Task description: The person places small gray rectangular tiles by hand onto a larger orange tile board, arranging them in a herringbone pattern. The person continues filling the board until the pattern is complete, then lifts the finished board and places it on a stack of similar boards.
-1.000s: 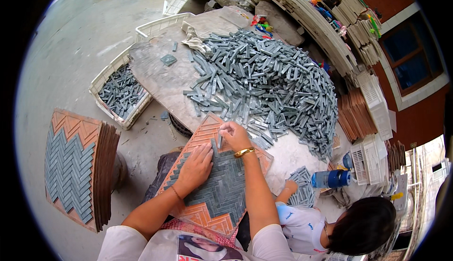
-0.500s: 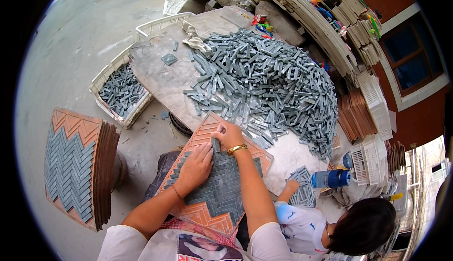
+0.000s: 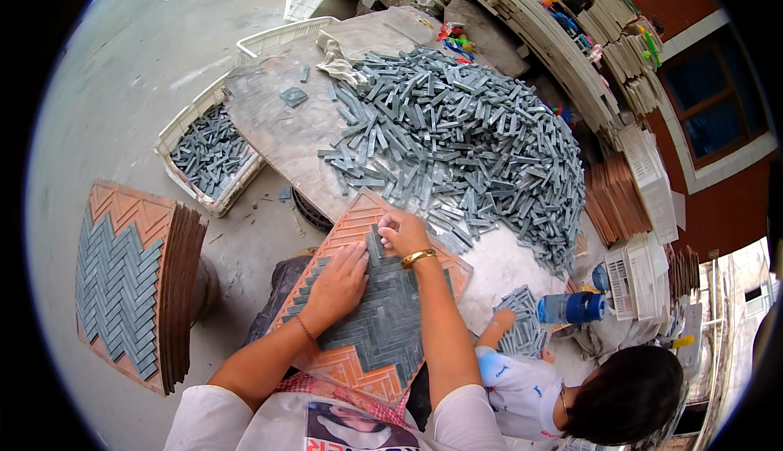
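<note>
An orange herringbone-grooved tray (image 3: 333, 368) lies in front of me, its middle filled with grey stone strips (image 3: 377, 312). My left hand (image 3: 338, 286) rests on its left side, fingers stretched flat over the laid strips. At the upper end of the pattern, my right hand (image 3: 402, 235) has its fingers bent together in a pinch against one grey stone strip (image 3: 374, 243). That strip stands at the edge of the laid rows; its lower end meets them. A gold bracelet (image 3: 418, 258) circles my right wrist.
A big heap of loose strips (image 3: 465, 133) covers the table (image 3: 269, 117) beyond the tray. A white crate (image 3: 167, 137) of strips stands left, above stacked trays (image 3: 122, 288). At right, a small person (image 3: 522, 386) reaches toward strips beside a blue bottle (image 3: 571, 308).
My right hand has shifted slightly, and the strip at its fingertips has moved a little up the tray. My left hand stays nearly in place.
</note>
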